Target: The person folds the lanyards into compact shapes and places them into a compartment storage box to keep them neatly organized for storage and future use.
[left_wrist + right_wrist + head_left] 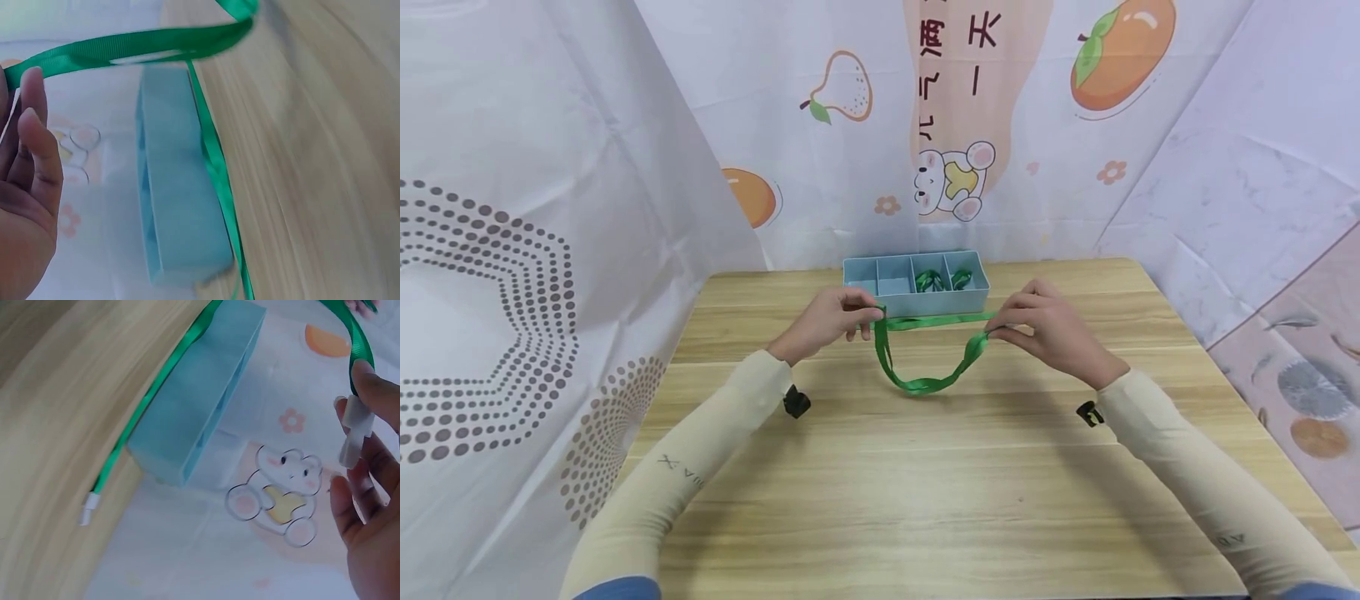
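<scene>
Woodgrain table (925, 500), glossy green ribbon (925, 383)

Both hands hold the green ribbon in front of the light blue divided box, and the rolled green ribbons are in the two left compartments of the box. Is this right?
Not quite. The head view shows the rolled green ribbons in the two right compartments of the light blue plastic divided box; the two left ones hold no ribbon. The rest stands: the left hand and the right hand both pinch the long green fabric ribbon before the box.
</scene>
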Motion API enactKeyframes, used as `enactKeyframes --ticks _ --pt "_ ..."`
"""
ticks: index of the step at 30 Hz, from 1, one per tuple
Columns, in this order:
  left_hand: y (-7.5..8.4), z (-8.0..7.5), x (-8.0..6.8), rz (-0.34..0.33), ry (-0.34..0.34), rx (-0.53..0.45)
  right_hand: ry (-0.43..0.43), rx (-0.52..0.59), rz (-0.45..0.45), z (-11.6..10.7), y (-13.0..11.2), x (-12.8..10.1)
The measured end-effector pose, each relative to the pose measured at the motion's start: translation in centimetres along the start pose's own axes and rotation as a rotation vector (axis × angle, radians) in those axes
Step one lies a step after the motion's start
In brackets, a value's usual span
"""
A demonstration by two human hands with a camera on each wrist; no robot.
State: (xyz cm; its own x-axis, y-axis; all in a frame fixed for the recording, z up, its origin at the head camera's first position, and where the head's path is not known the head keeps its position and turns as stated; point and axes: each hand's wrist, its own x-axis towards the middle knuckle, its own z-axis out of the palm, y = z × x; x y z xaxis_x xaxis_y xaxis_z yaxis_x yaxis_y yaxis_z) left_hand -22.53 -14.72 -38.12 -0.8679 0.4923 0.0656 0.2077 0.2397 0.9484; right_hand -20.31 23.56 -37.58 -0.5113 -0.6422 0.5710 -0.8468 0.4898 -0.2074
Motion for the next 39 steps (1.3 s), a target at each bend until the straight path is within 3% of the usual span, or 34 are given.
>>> enactKeyframes --ticks 5,13,22,27,39 --pt "1.2 1.6 0.6 0.028 -0.049 -0.074 0.041 0.002 -0.103 0.3 -1.2 1.3" --pt "2.7 4.3 1.2 0.003 -0.115 -0.115 0.099 0.019 -0.212 0.5 -2.8 2.7" --pt "3.3 5.8 1.6 0.004 -0.184 -0.175 0.18 -0.015 -0.345 1.1 -4.0 4.2" --pt "3.2 6.3 1.7 0.016 -0.21 -0.171 0.191 0.009 -0.371 1.4 -4.5 4.7" --pt "3.2 6.5 1.8 0.009 -0.222 -0.242 0.168 0.024 -0.333 2.2 -4.7 5.1"
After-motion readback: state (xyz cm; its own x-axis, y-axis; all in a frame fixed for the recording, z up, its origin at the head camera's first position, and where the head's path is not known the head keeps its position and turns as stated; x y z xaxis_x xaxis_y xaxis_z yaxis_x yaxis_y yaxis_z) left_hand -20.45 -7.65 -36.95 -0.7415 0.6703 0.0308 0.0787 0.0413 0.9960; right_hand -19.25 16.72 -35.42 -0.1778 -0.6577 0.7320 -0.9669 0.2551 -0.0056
